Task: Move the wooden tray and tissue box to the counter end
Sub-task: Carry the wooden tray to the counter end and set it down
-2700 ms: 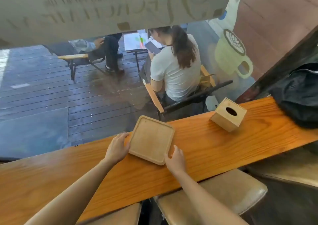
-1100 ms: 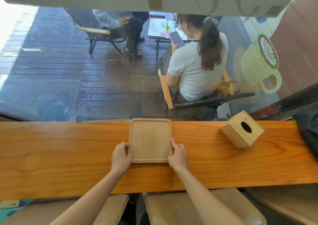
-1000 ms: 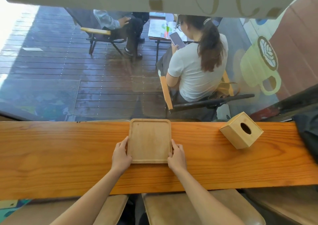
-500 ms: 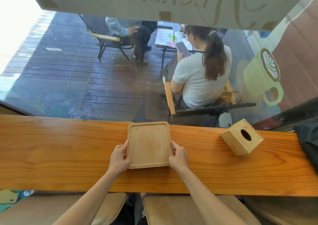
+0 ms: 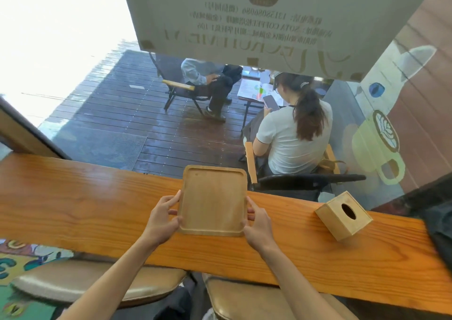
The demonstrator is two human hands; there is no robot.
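A square pale wooden tray (image 5: 213, 200) with a raised rim is held up off the long wooden counter (image 5: 73, 204), its far edge reaching past the counter's window side. My left hand (image 5: 162, 218) grips the tray's left edge and my right hand (image 5: 256, 224) grips its right edge, thumbs on top. A wooden cube tissue box (image 5: 343, 215) with an oval hole in its top stands on the counter to the right, about a hand's width from my right hand.
A window runs along the counter's far side; beyond it two people sit on chairs on a dark deck. A dark bag (image 5: 440, 231) lies at the counter's right end. Two padded stools (image 5: 97, 280) stand below the near edge.
Both hands have tightened on the tray's sides and raised it off the counter. The view has swung to the left, showing more of the counter's left stretch. The tissue box has not moved.
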